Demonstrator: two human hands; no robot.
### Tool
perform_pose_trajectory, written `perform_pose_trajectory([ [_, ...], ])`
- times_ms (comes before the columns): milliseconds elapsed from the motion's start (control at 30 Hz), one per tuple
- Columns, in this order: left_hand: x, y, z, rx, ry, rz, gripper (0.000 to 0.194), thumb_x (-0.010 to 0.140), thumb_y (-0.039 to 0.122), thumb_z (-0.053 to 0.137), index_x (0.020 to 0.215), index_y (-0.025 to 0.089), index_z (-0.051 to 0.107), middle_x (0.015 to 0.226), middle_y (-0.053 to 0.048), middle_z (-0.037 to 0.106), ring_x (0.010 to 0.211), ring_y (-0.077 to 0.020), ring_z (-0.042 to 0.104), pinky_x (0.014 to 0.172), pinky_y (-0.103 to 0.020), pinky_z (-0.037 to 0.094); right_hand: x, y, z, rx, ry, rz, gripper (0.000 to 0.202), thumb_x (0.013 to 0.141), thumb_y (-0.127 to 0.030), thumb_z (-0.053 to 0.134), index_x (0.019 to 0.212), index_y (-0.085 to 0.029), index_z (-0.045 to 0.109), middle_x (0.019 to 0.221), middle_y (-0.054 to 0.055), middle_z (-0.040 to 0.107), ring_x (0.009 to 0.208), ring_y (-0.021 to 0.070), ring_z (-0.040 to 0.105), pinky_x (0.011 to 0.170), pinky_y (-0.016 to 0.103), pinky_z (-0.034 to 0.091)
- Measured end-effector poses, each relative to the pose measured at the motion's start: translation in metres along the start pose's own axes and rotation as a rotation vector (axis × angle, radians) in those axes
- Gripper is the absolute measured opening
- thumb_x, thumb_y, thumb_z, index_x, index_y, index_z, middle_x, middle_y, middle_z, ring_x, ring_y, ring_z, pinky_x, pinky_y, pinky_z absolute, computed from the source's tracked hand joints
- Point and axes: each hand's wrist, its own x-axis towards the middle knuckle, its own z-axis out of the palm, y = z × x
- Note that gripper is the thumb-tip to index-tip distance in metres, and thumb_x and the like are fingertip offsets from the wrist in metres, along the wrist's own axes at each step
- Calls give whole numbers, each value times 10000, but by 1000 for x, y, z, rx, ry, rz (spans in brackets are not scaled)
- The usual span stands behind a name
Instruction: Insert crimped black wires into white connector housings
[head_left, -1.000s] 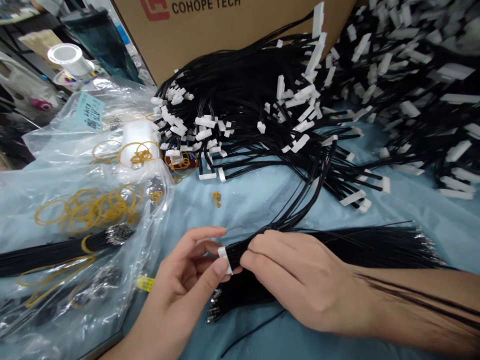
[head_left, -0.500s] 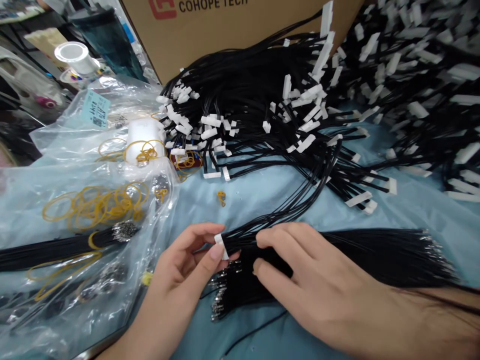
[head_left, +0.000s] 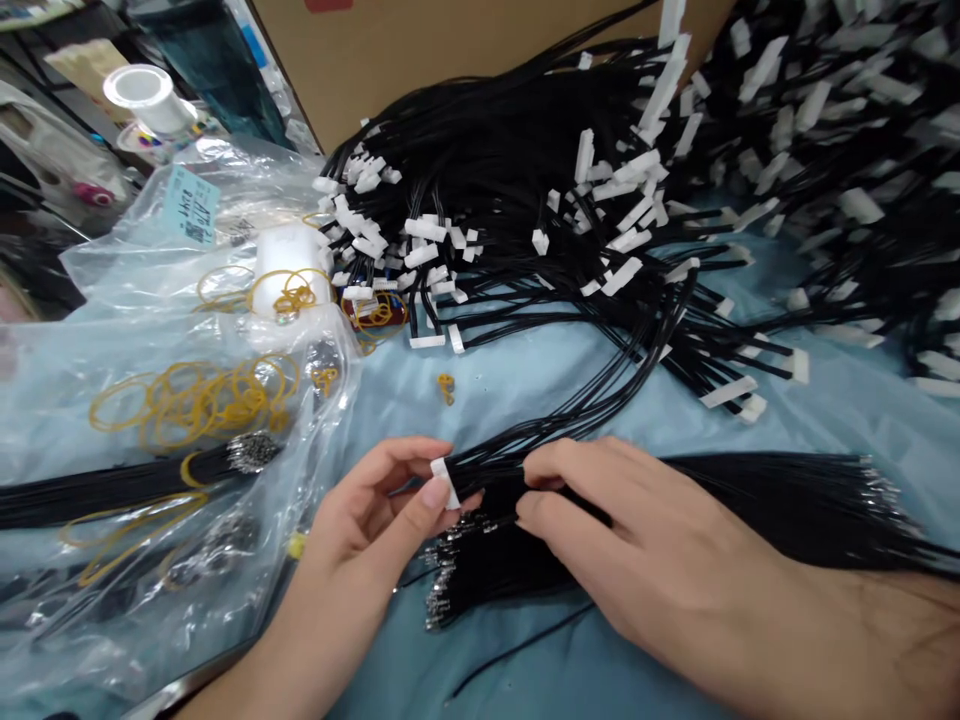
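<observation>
A white connector housing (head_left: 445, 484) with several black wires (head_left: 517, 435) running from it is pinched between the thumb and fingers of my left hand (head_left: 390, 510). Just right of it, my right hand (head_left: 600, 530) has its thumb and index finger closed on a thin black wire (head_left: 501, 524), whose metal tip points toward the housing. Beneath both hands lies a flat bundle of loose black wires (head_left: 787, 490) with bare metal terminals at both ends. My right hand covers the bundle's middle.
Finished-looking cables with white connectors (head_left: 525, 160) are heaped behind, before a cardboard box (head_left: 450, 60). Another heap (head_left: 840, 200) is at right. Left, a clear plastic bag (head_left: 322, 480) bears yellow rubber bands (head_left: 202, 400) and a tied wire bundle (head_left: 150, 485). A single wire (head_left: 525, 650) lies in front.
My right thumb and index finger, apart before, have come together on a wire whose metal tip now shows. The left hand keeps the connector housing. The view has shifted slightly.
</observation>
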Motion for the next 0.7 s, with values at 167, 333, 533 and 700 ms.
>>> perform_pose_trajectory([
  [167, -1, 1, 0, 11, -5, -7, 126, 784, 309, 706, 906, 289, 684, 738, 67, 661, 678, -49, 631, 618, -71, 505, 3, 4, -4, -2, 13, -27, 279, 894, -46, 385, 908, -109, 657, 845, 73, 600, 748, 184, 537, 662, 332, 436],
  [333, 1, 0, 0, 27, 0, 6, 117, 787, 298, 704, 903, 300, 686, 759, 84, 649, 687, -41, 633, 659, -75, 523, 6, 3, -3, 10, 51, -12, 232, 877, -46, 439, 884, -112, 662, 847, 66, 620, 800, 202, 565, 654, 346, 445],
  [533, 0, -1, -1, 3, -14, 7, 115, 778, 298, 715, 891, 301, 692, 783, 87, 653, 713, -43, 655, 688, -75, 535, 4, 3, -5, -140, 28, -40, 247, 862, -32, 414, 860, -99, 651, 801, 75, 627, 759, 225, 579, 607, 363, 439],
  [700, -2, -2, -1, 30, -13, 4, 116, 787, 321, 703, 900, 302, 682, 756, 81, 658, 703, -43, 659, 662, -61, 522, 3, 4, -5, -177, 19, -43, 236, 820, -14, 436, 863, -87, 657, 806, 85, 628, 761, 239, 588, 581, 356, 424],
])
